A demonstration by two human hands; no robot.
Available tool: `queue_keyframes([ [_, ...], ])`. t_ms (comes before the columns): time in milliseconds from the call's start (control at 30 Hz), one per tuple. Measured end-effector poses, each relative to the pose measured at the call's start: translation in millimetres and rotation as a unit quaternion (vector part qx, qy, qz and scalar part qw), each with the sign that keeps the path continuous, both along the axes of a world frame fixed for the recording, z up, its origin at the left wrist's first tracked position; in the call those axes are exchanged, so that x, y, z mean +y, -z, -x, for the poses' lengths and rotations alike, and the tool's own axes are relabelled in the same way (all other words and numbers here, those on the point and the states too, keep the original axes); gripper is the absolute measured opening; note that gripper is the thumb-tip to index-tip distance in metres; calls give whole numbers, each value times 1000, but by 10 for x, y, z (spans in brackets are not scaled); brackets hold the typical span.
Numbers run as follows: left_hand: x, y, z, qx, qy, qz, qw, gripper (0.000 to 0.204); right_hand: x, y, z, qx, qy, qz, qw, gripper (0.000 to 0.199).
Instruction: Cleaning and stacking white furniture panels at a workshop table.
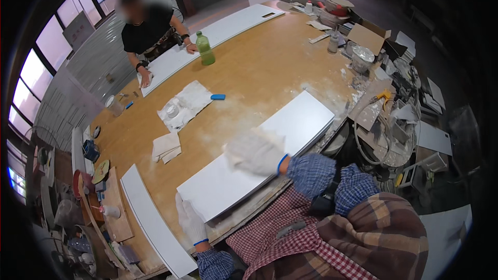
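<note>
A long white board [228, 181] lies slantwise along the near edge of the table in front of me. My right hand [254, 155], in a white work glove, presses on the board's top near its middle and is smeared by motion. A pale cloth [271, 139] shows beside and under that hand. My left hand [190, 220], also gloved, holds the board's near left end, its fingers along the end edge. White dust lies around the board.
Across the wooden table [290, 54] a person rubs another long white board [228, 30], a green bottle [205, 49] beside it. A white cloth [187, 105], a blue block [218, 97] and a folded cloth [166, 148] lie mid-table. A narrow white panel [153, 223] lies left; clutter and a hose [358, 132] stand right.
</note>
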State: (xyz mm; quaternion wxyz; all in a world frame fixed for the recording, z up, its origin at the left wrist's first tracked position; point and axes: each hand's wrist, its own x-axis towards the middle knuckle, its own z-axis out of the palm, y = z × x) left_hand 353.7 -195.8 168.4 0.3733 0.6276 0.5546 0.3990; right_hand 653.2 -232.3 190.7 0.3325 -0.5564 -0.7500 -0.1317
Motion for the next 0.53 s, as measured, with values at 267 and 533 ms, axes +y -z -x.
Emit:
queue_keyframes([
  [267,69,-17,5,-56,5,40,998,49,-408,120,-1636,-119,330,-19,936,32],
  [533,443,501,-330,-279,189,78,938,49,-250,-282,969,37,-24,-45,998,28],
])
